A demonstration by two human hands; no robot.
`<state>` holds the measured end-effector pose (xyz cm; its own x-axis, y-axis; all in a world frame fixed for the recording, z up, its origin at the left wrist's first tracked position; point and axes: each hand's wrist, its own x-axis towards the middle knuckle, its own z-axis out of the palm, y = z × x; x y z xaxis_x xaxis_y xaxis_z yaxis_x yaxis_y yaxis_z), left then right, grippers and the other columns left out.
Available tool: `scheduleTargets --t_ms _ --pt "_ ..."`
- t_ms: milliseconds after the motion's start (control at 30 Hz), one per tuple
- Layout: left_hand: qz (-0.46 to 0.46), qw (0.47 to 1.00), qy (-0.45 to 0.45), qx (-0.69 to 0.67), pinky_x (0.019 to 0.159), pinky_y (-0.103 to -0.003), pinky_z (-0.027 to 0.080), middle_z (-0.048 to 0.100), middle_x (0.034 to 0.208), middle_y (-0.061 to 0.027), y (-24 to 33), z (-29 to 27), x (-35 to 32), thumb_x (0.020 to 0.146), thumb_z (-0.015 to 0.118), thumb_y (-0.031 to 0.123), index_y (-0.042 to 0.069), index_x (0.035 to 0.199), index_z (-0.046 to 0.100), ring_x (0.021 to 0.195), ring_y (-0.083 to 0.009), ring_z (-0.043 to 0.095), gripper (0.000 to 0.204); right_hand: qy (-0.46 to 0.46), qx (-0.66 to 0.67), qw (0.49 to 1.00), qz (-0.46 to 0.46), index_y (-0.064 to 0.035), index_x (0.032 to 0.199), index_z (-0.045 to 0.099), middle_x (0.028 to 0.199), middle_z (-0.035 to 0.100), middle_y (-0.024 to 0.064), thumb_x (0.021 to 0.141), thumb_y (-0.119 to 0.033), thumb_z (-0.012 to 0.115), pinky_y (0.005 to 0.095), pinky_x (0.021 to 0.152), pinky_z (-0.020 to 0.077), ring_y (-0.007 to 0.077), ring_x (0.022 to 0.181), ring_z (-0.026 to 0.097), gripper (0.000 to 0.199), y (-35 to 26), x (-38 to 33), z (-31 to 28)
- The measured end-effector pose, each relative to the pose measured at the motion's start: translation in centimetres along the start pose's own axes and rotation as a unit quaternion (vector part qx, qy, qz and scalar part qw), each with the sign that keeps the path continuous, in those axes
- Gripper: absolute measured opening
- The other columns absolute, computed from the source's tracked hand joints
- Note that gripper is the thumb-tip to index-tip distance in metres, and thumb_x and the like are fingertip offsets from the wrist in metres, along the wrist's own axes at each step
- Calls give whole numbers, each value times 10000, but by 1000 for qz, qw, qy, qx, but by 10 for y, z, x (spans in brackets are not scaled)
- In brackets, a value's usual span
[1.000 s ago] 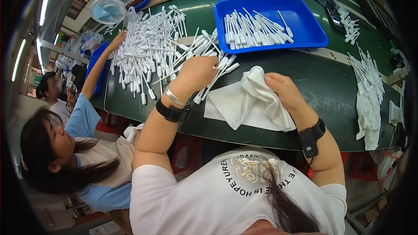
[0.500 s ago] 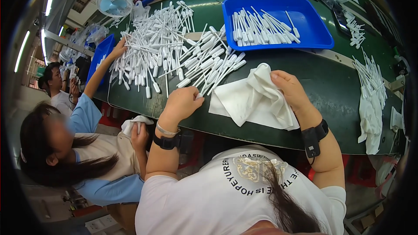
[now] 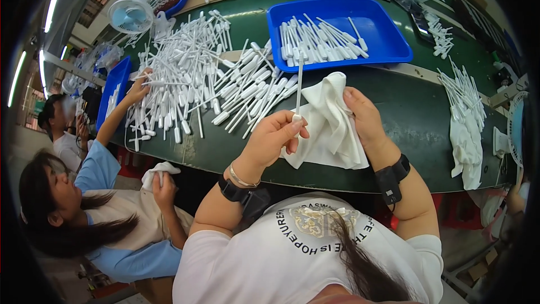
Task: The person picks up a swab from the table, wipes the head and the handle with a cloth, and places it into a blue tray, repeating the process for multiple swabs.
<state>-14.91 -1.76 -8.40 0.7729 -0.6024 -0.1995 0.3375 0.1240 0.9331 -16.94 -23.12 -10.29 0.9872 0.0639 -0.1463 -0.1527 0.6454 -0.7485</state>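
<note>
"While the left hand (image 3: 274, 136) pinches a slim white plastic dropper (image 3: 300, 85) upright, what's the right hand (image 3: 367, 119) doing?"

"Holding a crumpled white fabric cloth (image 3: 329, 118), just right of that grip"

"And beyond the grip?"

"A shallow blue rectangular plastic tray (image 3: 388, 36) with more droppers (image 3: 312, 42) lying inside"

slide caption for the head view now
Left hand holds a white pipette stem up while the right hand holds a white cloth near a blue tray.

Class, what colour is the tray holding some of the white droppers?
The tray is plain blue, seen best in the head view.
</note>
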Motion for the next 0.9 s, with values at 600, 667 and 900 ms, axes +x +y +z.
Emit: scheduleTargets --t_ms 600,667,900 --pt "98 976 29 193 439 -229 381 584 687 -31 -19 26 24 837 538 125 10 871 576 487 -88 499 126 7 -338 939 -57 -15 1122 458 986 553 50 842 -148 553 257 762 431 91 879 511 324 16 -18 20" --pt "132 957 20 257 445 -237 382 577 675 -28 -21 26 23 832 543 126 9 865 576 489 -90 497 126 3 -344 938 -42 -12 1122 461 982 555 50 842 -149 553 257 765 430 91 885 509 325 14 -18 17" --pt "111 928 -72 347 449 -220 372 556 653 -23 -16 24 20 839 536 130 7 861 571 489 -84 475 129 57 -248 960 -114 -5 1106 493 977 564 47 844 -150 547 251 775 425 94 902 507 304 -3 -12 10"
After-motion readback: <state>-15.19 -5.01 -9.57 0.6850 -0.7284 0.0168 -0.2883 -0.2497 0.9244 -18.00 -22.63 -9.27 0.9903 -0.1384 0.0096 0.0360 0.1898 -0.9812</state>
